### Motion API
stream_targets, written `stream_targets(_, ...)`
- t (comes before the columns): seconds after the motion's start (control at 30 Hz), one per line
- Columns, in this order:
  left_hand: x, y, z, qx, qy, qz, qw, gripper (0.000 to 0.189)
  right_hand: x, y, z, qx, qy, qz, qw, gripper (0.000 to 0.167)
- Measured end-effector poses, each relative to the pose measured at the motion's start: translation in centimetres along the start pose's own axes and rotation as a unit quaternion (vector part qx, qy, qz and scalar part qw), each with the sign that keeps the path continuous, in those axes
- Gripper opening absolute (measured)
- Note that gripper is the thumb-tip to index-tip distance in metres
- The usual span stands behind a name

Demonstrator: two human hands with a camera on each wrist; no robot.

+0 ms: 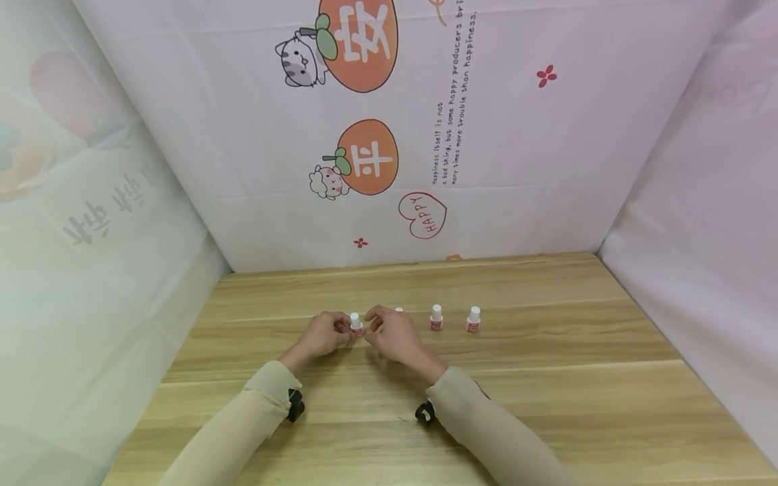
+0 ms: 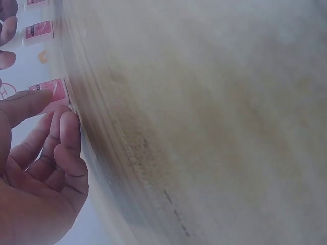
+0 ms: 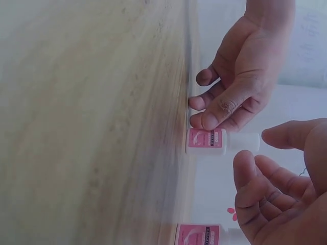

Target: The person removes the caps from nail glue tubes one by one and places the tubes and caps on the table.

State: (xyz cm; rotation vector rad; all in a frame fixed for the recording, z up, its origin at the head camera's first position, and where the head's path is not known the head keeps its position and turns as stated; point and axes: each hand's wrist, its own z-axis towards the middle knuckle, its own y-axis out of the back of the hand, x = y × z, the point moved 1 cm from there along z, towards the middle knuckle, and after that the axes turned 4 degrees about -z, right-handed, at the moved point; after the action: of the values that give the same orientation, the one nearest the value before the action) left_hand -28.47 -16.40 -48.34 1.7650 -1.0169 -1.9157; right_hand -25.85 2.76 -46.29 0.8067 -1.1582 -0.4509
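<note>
A small white bottle [image 1: 356, 326] with a pink label and white cap stands upright on the wooden table. My left hand [image 1: 324, 333] is at its left side, thumb and curled fingertips pinching the lower body. In the left wrist view the left thumb [image 2: 30, 105] overlaps part of the pink label [image 2: 57, 91]. From the right comes my right hand [image 1: 395, 333], its thumb and fingers spread around the white cap [image 3: 244, 143] with a gap showing. Behind the right hand a second bottle [image 1: 398, 310] is mostly hidden, only its cap top showing.
Two more matching bottles, one nearer [image 1: 436, 318] and one farther right [image 1: 473, 320], stand upright in the same row. White printed cloth [image 1: 504, 169] walls the wooden table [image 1: 547, 405] at the back and both sides.
</note>
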Motion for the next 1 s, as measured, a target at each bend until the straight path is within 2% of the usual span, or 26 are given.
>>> stream_targets(0.37, 0.0, -0.1, 0.1, 0.001, -0.017, 0.008, 0.9998, 0.017, 0.2, -0.6, 0.5, -0.008, -0.009, 0.000, 0.9999, 0.023)
stream_targets(0.67, 0.0, -0.2, 0.1, 0.001, -0.009, 0.004, 0.9999, 0.016, 0.1, -1.0, 0.9, -0.019, -0.026, 0.001, 0.9995, 0.022)
stream_targets(1.0, 0.0, -0.1, 0.2, 0.003, -0.008, 0.006, 0.9999, 0.015, 0.4, -1.1, 1.2, -0.024, -0.019, 0.015, 0.9994, 0.022)
